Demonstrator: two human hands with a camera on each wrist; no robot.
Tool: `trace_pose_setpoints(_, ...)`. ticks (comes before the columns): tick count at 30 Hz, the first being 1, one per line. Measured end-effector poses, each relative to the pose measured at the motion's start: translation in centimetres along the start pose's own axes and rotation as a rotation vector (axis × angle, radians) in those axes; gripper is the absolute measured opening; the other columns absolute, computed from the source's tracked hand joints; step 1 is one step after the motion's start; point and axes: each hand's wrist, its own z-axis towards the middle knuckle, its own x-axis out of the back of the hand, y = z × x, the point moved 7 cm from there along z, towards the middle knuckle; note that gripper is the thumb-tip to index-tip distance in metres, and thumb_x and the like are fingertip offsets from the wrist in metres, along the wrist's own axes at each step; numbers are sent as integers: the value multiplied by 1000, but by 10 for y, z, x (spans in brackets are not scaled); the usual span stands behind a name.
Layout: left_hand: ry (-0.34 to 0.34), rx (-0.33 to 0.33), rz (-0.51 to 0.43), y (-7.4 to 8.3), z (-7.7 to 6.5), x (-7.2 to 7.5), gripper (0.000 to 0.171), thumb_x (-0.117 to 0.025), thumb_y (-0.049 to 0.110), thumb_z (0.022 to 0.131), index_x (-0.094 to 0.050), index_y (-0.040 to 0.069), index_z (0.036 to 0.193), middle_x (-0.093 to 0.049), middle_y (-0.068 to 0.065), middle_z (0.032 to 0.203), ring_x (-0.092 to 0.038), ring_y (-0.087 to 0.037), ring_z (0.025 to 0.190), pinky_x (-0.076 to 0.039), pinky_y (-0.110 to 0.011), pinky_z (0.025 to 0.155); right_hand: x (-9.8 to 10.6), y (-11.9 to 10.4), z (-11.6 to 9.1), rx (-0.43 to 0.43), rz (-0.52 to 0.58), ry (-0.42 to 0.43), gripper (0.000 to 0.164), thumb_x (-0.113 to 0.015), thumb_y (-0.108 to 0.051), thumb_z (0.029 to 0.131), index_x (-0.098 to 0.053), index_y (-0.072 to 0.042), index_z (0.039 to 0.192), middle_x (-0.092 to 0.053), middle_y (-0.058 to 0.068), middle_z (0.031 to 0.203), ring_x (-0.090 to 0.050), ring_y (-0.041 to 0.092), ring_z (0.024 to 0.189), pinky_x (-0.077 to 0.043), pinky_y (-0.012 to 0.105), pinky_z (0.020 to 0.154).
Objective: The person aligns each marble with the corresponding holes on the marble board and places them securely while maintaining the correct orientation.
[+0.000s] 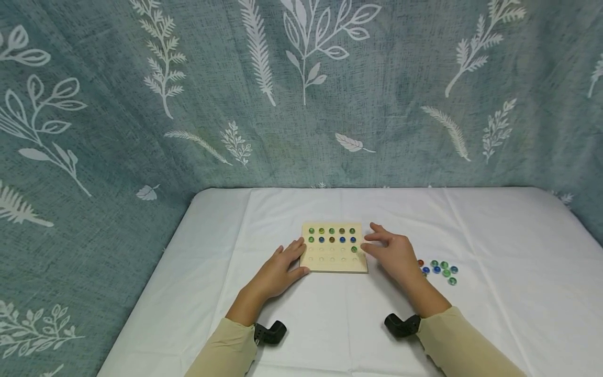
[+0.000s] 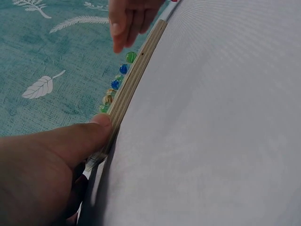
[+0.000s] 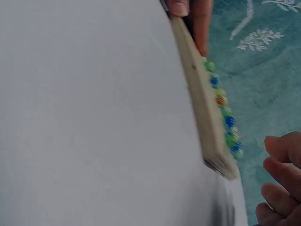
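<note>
A pale wooden board [image 1: 332,266] with rows of round hollows lies flat on the table. Glass marbles [image 1: 332,240] in green, blue, yellowish and brown fill its two far rows. One green marble [image 1: 354,249] sits at the right end of the third row. My left hand [image 1: 278,269] holds the board's left side, its thumb [image 2: 101,120] at the near left corner and other fingers along the left edge; some are hidden in the left wrist view. Just off the right edge, my right hand [image 1: 391,254] has loosely bent fingers [image 3: 282,148], with nothing visible between them.
Loose marbles [image 1: 444,265], green, blue and one reddish, lie on the white tablecloth [image 1: 509,251] right of my right wrist, which partly hides some. Behind the table hangs a teal leaf-patterned curtain [image 1: 400,104]. Black wrist devices [image 1: 270,333] are worn on both forearms.
</note>
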Motion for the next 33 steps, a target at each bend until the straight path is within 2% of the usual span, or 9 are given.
trace_pose_setpoints(5,4,0,0,0,0,0,70,-62,40,96,-34,12,154,-24,3,162,-23,-16,150,-12,-38,126,36,1,-6,-3,7,8,43,-72,-33,90,-69,-3,120,-43,1,153,-30,25,148,-30,53,118)
trace_pose_setpoints(7,5,-1,-2,0,0,0,70,-62,39,96,-34,12,154,-25,3,162,-23,-16,150,-12,-39,126,51,5,-10,-13,15,3,49,-72,-41,89,-68,-4,121,-42,0,154,-29,26,148,-46,48,106)
trace_pose_setpoints(12,3,-6,5,0,0,0,70,-62,40,96,-34,12,154,-25,3,163,-23,-16,150,-13,-39,126,89,25,-16,-41,7,-30,63,-69,-55,87,-66,-5,124,-38,0,156,-25,30,149,-45,49,107)
trace_pose_setpoints(14,3,-8,10,0,0,0,70,-62,40,96,-34,12,154,-25,3,163,-23,-16,150,-13,-39,126,103,35,-17,-58,-20,-41,63,-68,-57,87,-66,-6,124,-38,1,156,-25,31,149,-30,55,117)
trace_pose_setpoints(22,5,0,-9,3,-1,0,70,-63,38,96,-34,11,154,-25,1,162,-23,-17,150,-12,-39,126,142,75,-23,-96,-161,-104,62,-65,-57,89,-66,-7,126,-37,0,155,-25,44,145,-32,64,110)
trace_pose_setpoints(25,5,1,-12,3,-1,0,70,-63,38,96,-34,11,154,-25,0,162,-23,-17,150,-11,-39,126,149,87,-25,-74,-220,-145,59,-66,-55,89,-68,-8,125,-37,3,155,-28,45,143,-49,35,103)
trace_pose_setpoints(27,6,1,-10,3,-1,0,70,-63,38,96,-34,11,154,-25,0,162,-23,-17,150,-11,-39,126,153,94,-26,-60,-244,-169,56,-68,-54,88,-69,-10,123,-38,4,155,-29,40,145,-48,15,91)
trace_pose_setpoints(29,8,0,-10,3,-1,0,70,-63,38,96,-34,11,154,-25,0,162,-23,-17,150,-12,-39,126,154,100,-27,-48,-243,-193,53,-70,-53,87,-70,-12,122,-39,5,155,-31,17,147,-40,1,78)
trace_pose_setpoints(33,9,3,-9,3,-1,0,70,-63,38,96,-34,11,154,-25,1,162,-23,-16,150,-11,-38,126,153,106,-29,-19,-243,-216,50,-71,-53,86,-72,-15,118,-40,4,154,-25,-21,127,-33,-4,90)
